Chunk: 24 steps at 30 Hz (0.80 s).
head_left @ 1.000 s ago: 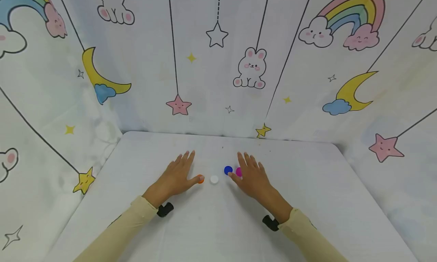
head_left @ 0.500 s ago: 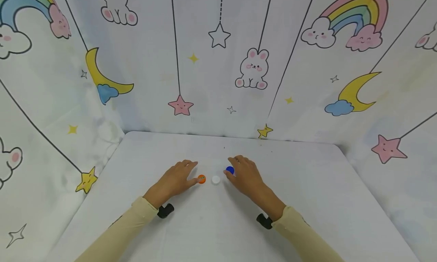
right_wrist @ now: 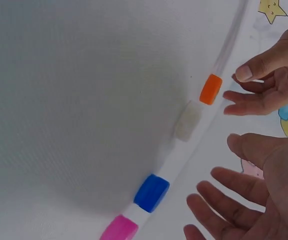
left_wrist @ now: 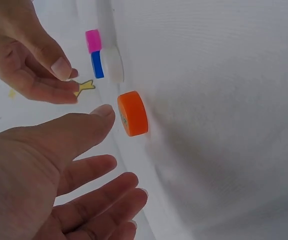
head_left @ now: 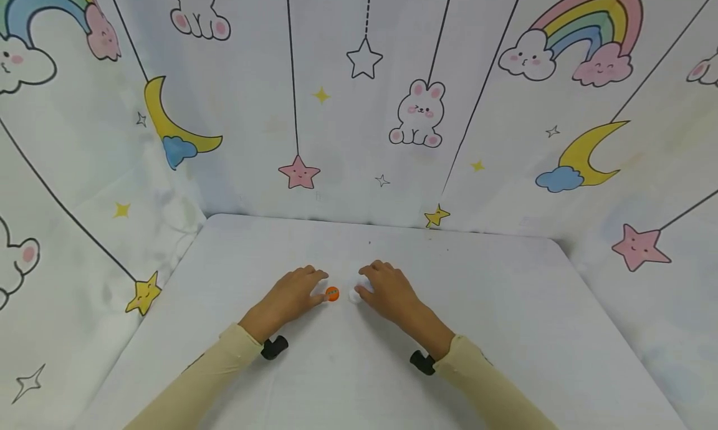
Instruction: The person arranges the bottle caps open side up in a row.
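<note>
Four small bottle caps lie in a row on the white table [head_left: 505,330]: orange cap [head_left: 332,293], white cap [head_left: 354,295], blue cap [right_wrist: 151,193] and pink cap [right_wrist: 119,229]. My left hand [head_left: 291,295] hovers just left of the orange cap [left_wrist: 132,113], fingers loosely curved, thumb tip close to it and holding nothing. My right hand [head_left: 387,290] arches over the blue and pink caps, hiding them in the head view, with its fingers loosely bent above the white cap [right_wrist: 187,120]. It grips nothing.
A printed cloth backdrop [head_left: 359,106] with rainbows, moons, stars and rabbits walls in the table on the back and both sides. A black strap piece sits at each wrist [head_left: 273,346].
My right hand slid left and curled its fingers, now covering the blue and pink caps and reaching the white one. My left hand's flat fingers bent; the orange cap stays beside its thumb.
</note>
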Motion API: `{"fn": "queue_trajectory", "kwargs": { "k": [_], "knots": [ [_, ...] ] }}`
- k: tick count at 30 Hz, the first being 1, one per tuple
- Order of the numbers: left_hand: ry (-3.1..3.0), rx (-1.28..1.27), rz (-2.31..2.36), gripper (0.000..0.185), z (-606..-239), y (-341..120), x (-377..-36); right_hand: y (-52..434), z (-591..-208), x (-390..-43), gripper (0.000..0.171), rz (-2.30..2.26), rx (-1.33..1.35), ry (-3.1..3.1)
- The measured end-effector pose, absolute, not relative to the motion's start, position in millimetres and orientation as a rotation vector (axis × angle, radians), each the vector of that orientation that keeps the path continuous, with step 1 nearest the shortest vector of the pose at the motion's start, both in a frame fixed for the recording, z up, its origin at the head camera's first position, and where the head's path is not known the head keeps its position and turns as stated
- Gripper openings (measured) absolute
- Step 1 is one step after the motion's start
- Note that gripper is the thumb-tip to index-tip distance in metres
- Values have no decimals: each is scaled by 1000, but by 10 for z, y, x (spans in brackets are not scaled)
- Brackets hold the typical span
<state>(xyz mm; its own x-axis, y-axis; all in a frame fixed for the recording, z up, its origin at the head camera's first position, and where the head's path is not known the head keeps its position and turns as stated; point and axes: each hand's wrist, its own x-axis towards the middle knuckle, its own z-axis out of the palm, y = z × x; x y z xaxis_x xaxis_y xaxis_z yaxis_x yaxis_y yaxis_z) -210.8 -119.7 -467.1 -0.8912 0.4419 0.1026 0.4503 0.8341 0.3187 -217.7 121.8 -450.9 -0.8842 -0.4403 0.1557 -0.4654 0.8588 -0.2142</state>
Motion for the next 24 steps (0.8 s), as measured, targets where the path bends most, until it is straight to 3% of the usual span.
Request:
{"fn": "queue_trajectory", "kwargs": {
  "k": [15, 24],
  "knots": [
    [-2947, -754, -481, 35, -4691, -1144, -2128, 994, -4592, -2209, 43, 292, 856, -2982],
    [-2952, -747, -495, 33, -4725, -1123, -2128, 922, -4623, -2187, 35, 240, 930, -2940]
  ]
}}
